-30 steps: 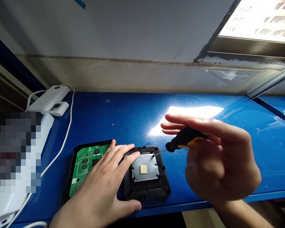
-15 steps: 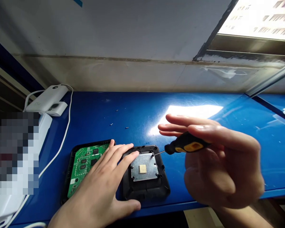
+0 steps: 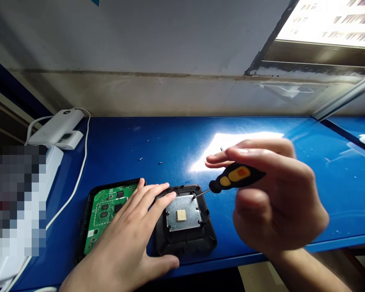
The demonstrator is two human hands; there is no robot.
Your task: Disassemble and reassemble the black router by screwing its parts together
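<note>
My right hand (image 3: 280, 194) grips a yellow-and-black screwdriver (image 3: 235, 177). The thin shaft slopes down left, its tip at the upper right corner of a silver metal plate (image 3: 188, 223). That plate, with a pale square pad (image 3: 181, 215) on it, sits inside a black plastic cover (image 3: 187, 245). My left hand (image 3: 130, 231) lies with fingers stretched and spread, the index fingertip at the plate's upper left corner and the thumb by the cover's near edge. Partly hidden under this hand is a second black shell holding a green circuit board (image 3: 99, 213).
Several small screws (image 3: 160, 163) lie on the blue table (image 3: 118, 138) beyond the covers. At the left stand white devices (image 3: 56, 127) with a white cable (image 3: 79, 178). A pale wall (image 3: 140, 95) rises behind the table, and a glass panel stands at the right.
The screwdriver handle has turned in my right hand, and its fingers have shifted and bent. A small dark screw now shows beyond those fingers. My left hand keeps its place on the cover.
</note>
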